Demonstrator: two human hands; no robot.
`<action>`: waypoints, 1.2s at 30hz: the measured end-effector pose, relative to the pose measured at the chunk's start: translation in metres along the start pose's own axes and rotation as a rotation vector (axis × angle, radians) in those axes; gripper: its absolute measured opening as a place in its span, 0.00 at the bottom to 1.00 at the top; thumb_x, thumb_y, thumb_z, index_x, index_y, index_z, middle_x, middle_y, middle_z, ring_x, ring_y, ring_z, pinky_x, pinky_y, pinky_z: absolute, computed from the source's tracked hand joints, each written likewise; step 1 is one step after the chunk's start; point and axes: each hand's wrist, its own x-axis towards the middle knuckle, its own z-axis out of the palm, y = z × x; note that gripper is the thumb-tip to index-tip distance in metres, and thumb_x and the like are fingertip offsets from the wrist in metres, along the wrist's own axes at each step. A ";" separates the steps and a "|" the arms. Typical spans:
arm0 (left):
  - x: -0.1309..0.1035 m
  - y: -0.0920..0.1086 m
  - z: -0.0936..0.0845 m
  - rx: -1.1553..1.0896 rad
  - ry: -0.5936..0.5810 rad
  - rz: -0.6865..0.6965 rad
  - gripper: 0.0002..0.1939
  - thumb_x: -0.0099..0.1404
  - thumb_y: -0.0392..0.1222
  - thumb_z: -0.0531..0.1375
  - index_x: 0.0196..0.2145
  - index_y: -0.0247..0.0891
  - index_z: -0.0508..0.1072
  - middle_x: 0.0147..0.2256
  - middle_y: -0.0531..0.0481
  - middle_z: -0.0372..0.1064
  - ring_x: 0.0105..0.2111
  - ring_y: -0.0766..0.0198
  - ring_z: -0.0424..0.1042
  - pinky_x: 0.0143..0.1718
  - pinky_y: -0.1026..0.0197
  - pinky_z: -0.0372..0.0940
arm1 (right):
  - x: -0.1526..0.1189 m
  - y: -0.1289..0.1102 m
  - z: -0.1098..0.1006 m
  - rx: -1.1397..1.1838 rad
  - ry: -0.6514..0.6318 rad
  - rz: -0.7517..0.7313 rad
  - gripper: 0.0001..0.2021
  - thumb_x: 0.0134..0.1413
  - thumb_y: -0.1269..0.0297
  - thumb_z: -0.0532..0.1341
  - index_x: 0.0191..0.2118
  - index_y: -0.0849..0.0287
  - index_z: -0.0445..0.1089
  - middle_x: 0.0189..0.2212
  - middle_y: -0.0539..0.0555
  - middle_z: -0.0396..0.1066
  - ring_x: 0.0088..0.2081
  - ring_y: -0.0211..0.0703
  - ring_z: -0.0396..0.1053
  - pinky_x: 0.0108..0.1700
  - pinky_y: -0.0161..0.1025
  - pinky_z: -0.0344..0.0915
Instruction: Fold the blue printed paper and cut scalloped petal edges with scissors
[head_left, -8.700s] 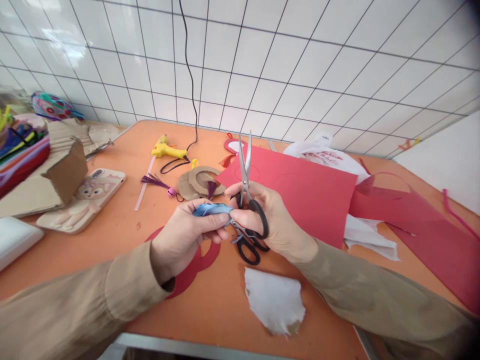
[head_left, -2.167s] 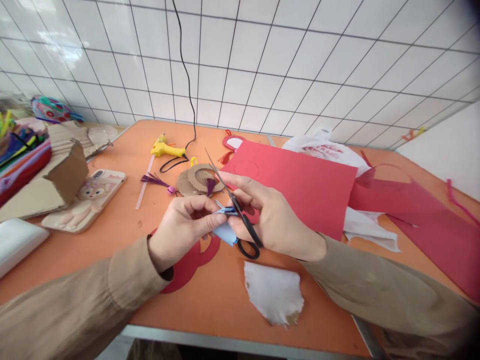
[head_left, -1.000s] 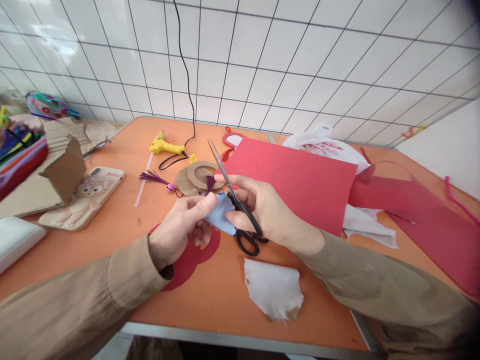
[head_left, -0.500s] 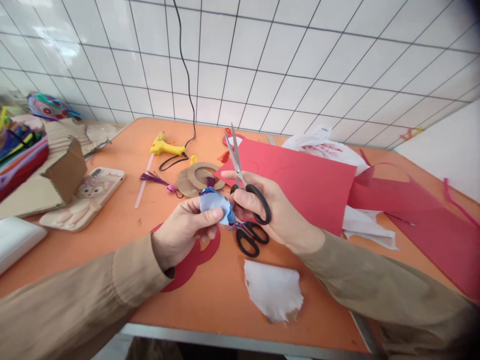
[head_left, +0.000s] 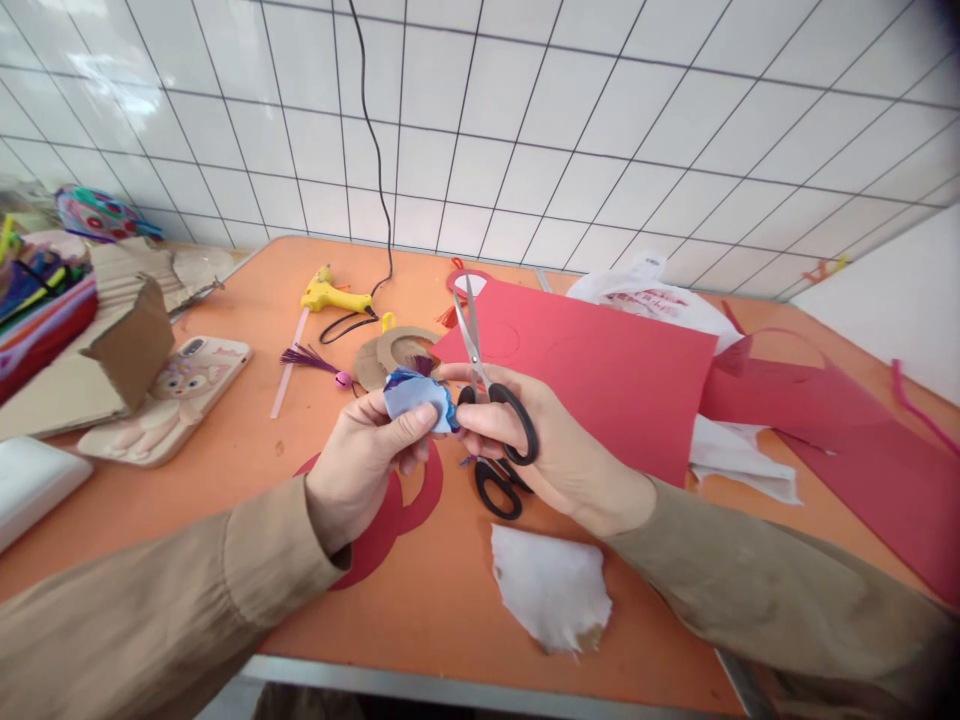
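Note:
Between the fingers and thumb of my left hand (head_left: 375, 440) is a small light-blue piece of fabric (head_left: 412, 400) with darker blue, ragged edges. My right hand (head_left: 551, 440) holds black-handled scissors (head_left: 513, 415), blades pointing up and away. Its thumb and fingertips also touch the fabric's right edge. A second pair of black-handled scissors (head_left: 496, 490) lies on the table just below, partly covered by my right hand. Red paper rings (head_left: 373, 540) lie under my left wrist. Nearer me rests a ragged white cloth scrap (head_left: 553, 588).
Beyond my hands are cardboard rings (head_left: 375, 357), a purple tassel with a pink bell (head_left: 343, 380) and a yellow glue gun (head_left: 335, 294). Red sheets (head_left: 600, 370) and a white plastic bag (head_left: 649, 290) cover the right. A phone (head_left: 176, 395) and cardboard box (head_left: 135, 340) sit left.
The fabric has turned and shifted slightly left in my left hand. My right fingertips have come to its edge, and the held scissors' blade tips have dropped a little.

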 end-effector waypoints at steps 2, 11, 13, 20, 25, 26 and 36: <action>0.000 -0.001 0.000 0.012 -0.018 0.009 0.16 0.42 0.48 0.75 0.20 0.36 0.76 0.14 0.54 0.66 0.16 0.73 0.60 0.16 0.71 0.54 | 0.000 -0.001 0.000 0.023 -0.005 0.026 0.23 0.41 0.68 0.64 0.47 0.61 0.65 0.20 0.43 0.63 0.22 0.33 0.61 0.23 0.33 0.53; 0.000 0.002 0.002 -0.060 -0.072 -0.141 0.17 0.40 0.47 0.76 0.20 0.34 0.75 0.19 0.53 0.70 0.16 0.74 0.61 0.14 0.72 0.55 | 0.002 -0.001 -0.005 -0.007 -0.079 0.037 0.23 0.37 0.72 0.61 0.45 0.59 0.67 0.21 0.42 0.63 0.21 0.33 0.59 0.26 0.34 0.56; 0.000 0.002 0.002 -0.084 -0.073 -0.160 0.18 0.41 0.46 0.76 0.20 0.34 0.74 0.20 0.53 0.70 0.16 0.74 0.61 0.14 0.72 0.55 | 0.003 0.000 -0.005 -0.038 -0.073 0.030 0.22 0.38 0.71 0.62 0.46 0.59 0.67 0.21 0.43 0.63 0.22 0.33 0.60 0.26 0.35 0.57; 0.002 0.004 -0.001 -0.133 -0.037 -0.145 0.18 0.43 0.45 0.76 0.22 0.33 0.73 0.20 0.52 0.70 0.16 0.75 0.61 0.15 0.73 0.54 | -0.001 0.004 -0.003 -0.268 0.126 -0.458 0.22 0.44 0.72 0.62 0.49 0.55 0.66 0.25 0.46 0.71 0.27 0.38 0.67 0.28 0.37 0.63; 0.000 0.004 0.000 -0.132 -0.033 -0.164 0.19 0.41 0.46 0.76 0.23 0.32 0.74 0.20 0.53 0.69 0.16 0.76 0.61 0.15 0.73 0.54 | -0.008 0.012 -0.004 -0.513 0.055 -0.756 0.28 0.49 0.76 0.61 0.57 0.49 0.63 0.30 0.48 0.71 0.30 0.39 0.68 0.32 0.40 0.67; 0.000 0.004 0.000 -0.132 -0.036 -0.164 0.19 0.41 0.46 0.76 0.23 0.32 0.74 0.20 0.53 0.69 0.16 0.76 0.61 0.15 0.73 0.54 | -0.009 0.014 -0.005 -0.545 0.048 -0.768 0.29 0.50 0.76 0.61 0.58 0.49 0.62 0.31 0.48 0.71 0.30 0.39 0.68 0.33 0.40 0.68; 0.000 0.005 -0.002 -0.107 -0.053 -0.190 0.18 0.46 0.46 0.74 0.28 0.30 0.76 0.21 0.52 0.69 0.17 0.76 0.61 0.15 0.73 0.53 | -0.010 0.009 -0.005 -0.583 0.072 -0.632 0.28 0.55 0.72 0.62 0.60 0.47 0.60 0.32 0.50 0.69 0.33 0.42 0.68 0.37 0.43 0.69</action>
